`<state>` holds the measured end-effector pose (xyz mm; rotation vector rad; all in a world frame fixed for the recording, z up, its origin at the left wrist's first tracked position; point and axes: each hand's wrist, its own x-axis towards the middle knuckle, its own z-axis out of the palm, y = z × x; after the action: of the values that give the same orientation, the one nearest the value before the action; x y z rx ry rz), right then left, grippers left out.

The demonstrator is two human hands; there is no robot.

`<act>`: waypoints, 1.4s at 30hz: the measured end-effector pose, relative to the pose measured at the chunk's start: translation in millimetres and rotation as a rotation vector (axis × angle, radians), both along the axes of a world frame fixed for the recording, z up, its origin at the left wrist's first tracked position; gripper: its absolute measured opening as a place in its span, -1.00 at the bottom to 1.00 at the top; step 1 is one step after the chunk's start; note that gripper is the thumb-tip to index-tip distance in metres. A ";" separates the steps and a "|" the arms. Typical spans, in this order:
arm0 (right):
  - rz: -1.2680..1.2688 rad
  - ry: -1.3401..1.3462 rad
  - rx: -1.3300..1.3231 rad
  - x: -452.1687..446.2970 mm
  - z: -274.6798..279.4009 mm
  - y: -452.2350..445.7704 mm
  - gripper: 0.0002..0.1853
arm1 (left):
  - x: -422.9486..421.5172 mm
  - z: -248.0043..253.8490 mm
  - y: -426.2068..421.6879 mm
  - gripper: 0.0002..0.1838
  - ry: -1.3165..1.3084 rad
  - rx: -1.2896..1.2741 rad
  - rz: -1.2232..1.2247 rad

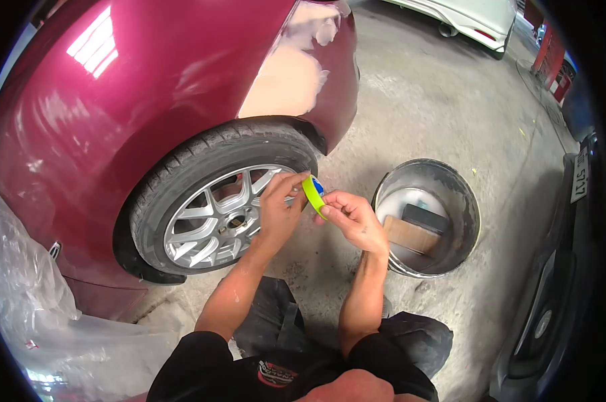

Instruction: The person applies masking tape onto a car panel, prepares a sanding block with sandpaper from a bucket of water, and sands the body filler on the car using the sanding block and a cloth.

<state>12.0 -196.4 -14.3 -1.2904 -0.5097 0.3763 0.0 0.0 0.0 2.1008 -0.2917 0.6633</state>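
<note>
In front of the wheel, my two hands meet at a roll of bright yellow-green masking tape (312, 197) with a blue core. My right hand (355, 220) pinches the roll's lower right side between thumb and fingers. The curled fingers of my left hand (281, 206) are closed at its upper left edge; whether they hold a loose tape end is hidden. Just behind is the silver alloy wheel (239, 220) with its black tyre (154, 204). Above it, the dark red car panel (182, 63) carries a beige filler patch (284, 82).
A black bucket (474, 221) on the concrete floor (423, 120), right of my hands, holds cloudy liquid, a tan block (410, 236) and a dark block (426, 218). Clear plastic sheeting (28, 288) hangs at left. A bumper (541, 315) lies right; a white car (474, 20) stands behind.
</note>
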 end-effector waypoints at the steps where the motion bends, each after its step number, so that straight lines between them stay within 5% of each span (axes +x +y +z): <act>1: -0.003 0.013 -0.004 -2.7 5.8 2.0 -0.79 | -1.3 0.2 1.4 -0.75 0.018 0.003 0.006; 5: -0.003 -0.028 0.031 -1.5 7.4 4.5 -0.80 | 2.8 -12.1 7.5 -0.84 0.315 -0.243 0.050; 14: 0.045 0.053 0.234 -2.1 7.2 11.8 -0.80 | -4.1 -1.4 11.4 -0.84 1.029 -0.973 -0.327; 18: -0.065 -0.059 0.085 -1.8 4.3 8.1 -0.80 | -7.1 -0.2 -10.9 -0.73 0.451 -0.543 -0.139; 24: -0.042 -0.015 0.102 -1.2 2.5 2.9 -0.80 | 3.7 -20.4 2.9 -0.67 0.516 -0.535 -0.115; 30: -0.019 0.012 0.252 -8.9 7.3 11.9 -0.79 | -3.5 -11.1 5.4 -0.78 0.991 -0.808 -0.398; 34: -0.097 -0.018 0.088 -9.1 -3.8 7.2 -0.77 | -5.5 -7.0 -15.4 -0.70 0.251 -0.456 -0.019; 39: -0.030 -0.026 0.115 -9.0 -2.3 2.5 -0.79 | 9.0 -55.4 -5.0 -0.79 0.398 -0.527 -0.073; 42: -0.035 -0.108 0.111 -6.4 -1.4 6.3 -0.75 | 0.8 -10.9 -6.4 -0.63 0.813 -0.748 -0.265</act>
<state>5.6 -190.1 -15.7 -1.2153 -0.5910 0.2467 0.8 -6.4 -10.9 1.4088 0.1306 -0.2500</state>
